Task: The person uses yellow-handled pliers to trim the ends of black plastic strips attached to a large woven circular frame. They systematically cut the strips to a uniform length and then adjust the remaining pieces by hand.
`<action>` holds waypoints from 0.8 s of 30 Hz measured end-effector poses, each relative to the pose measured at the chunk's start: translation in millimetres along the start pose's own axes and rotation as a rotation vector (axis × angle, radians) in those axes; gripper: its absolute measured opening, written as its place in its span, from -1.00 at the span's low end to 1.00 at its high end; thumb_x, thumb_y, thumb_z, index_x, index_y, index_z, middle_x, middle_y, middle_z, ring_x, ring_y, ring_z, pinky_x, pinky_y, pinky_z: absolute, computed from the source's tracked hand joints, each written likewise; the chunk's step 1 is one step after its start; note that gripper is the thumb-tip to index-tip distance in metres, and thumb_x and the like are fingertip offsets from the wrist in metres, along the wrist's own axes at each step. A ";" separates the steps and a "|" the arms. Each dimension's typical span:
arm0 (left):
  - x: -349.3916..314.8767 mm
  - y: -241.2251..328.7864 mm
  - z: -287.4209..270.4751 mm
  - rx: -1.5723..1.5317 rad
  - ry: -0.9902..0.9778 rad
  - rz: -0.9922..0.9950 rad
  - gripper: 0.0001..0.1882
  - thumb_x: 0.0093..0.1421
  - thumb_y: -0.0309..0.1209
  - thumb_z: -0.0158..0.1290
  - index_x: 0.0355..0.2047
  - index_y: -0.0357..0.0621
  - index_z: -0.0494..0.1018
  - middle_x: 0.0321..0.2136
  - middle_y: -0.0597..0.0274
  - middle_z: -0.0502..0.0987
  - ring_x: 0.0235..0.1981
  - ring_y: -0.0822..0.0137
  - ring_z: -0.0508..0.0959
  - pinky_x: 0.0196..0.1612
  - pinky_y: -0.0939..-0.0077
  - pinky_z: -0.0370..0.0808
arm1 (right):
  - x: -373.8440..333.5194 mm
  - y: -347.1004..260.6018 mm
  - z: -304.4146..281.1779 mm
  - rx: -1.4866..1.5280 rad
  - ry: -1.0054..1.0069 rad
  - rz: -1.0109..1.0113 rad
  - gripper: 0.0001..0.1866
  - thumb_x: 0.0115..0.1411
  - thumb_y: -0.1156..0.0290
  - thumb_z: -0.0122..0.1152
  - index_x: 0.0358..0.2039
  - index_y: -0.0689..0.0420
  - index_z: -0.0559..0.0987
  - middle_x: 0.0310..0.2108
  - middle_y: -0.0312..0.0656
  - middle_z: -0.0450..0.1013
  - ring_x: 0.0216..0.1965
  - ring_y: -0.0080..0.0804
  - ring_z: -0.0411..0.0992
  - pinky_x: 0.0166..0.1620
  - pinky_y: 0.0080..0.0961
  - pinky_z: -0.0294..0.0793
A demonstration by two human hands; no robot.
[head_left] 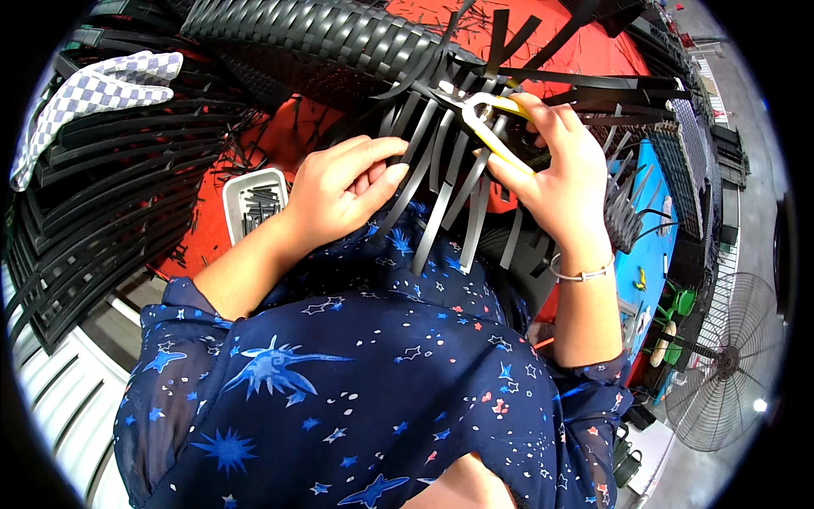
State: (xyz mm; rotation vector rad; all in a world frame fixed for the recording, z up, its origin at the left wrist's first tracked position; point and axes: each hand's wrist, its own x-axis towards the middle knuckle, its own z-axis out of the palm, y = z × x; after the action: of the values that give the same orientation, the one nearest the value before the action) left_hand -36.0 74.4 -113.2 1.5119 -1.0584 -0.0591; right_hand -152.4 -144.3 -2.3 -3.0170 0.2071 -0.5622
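Note:
A black woven wicker piece curves across the far side, and many loose flat strips hang from its end toward me. My right hand grips yellow-handled pliers, whose handles are spread and whose jaws reach in among the strips at the weave's edge. To the left, my left hand has curled fingers, with thumb and forefinger closed at one of the hanging strips. The jaws are partly hidden by the strips, so I cannot tell what lies between them.
A white tray of short black offcuts stands on the red surface. Stacked black slatted pieces rise at the left, topped by a checked glove. Right are a blue surface and a large fan.

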 end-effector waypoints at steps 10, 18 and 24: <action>-0.2 -8.2 -6.0 -0.343 0.158 -0.413 -0.78 0.34 -0.42 0.11 -0.05 -0.25 0.52 -0.27 0.39 0.54 -0.34 0.61 0.48 -0.27 0.68 0.42 | 1.0 -1.0 1.6 0.015 -0.014 0.011 -0.30 -0.18 0.18 0.51 0.05 0.04 0.54 -0.29 -0.14 0.44 -0.27 -0.12 0.50 -0.18 -0.26 0.52; 16.2 -7.7 -15.5 -0.684 0.056 -0.628 -0.73 0.31 -0.45 0.15 0.00 -0.25 0.49 -0.24 0.35 0.58 -0.21 0.57 0.53 -0.08 0.67 0.46 | 3.6 -2.8 0.8 0.012 -0.031 0.011 -0.32 -0.17 0.22 0.51 0.03 0.07 0.52 -0.19 -0.14 0.49 -0.21 -0.10 0.52 -0.14 -0.25 0.53; 32.0 -16.8 -8.8 -0.315 0.205 -0.426 -0.73 0.27 -0.52 0.19 -0.03 -0.26 0.49 -0.21 0.35 0.57 -0.14 0.60 0.53 -0.04 0.68 0.48 | -1.7 -2.6 -2.0 -0.012 -0.022 -0.005 -0.30 -0.17 0.20 0.52 0.04 0.05 0.50 -0.17 -0.13 0.48 -0.21 -0.08 0.52 -0.15 -0.24 0.54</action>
State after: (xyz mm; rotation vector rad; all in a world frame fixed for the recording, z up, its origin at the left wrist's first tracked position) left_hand -2.8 58.5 -107.8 1.3953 -0.5227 -0.3452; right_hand -154.3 -141.6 -0.8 -3.0348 0.2024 -0.5291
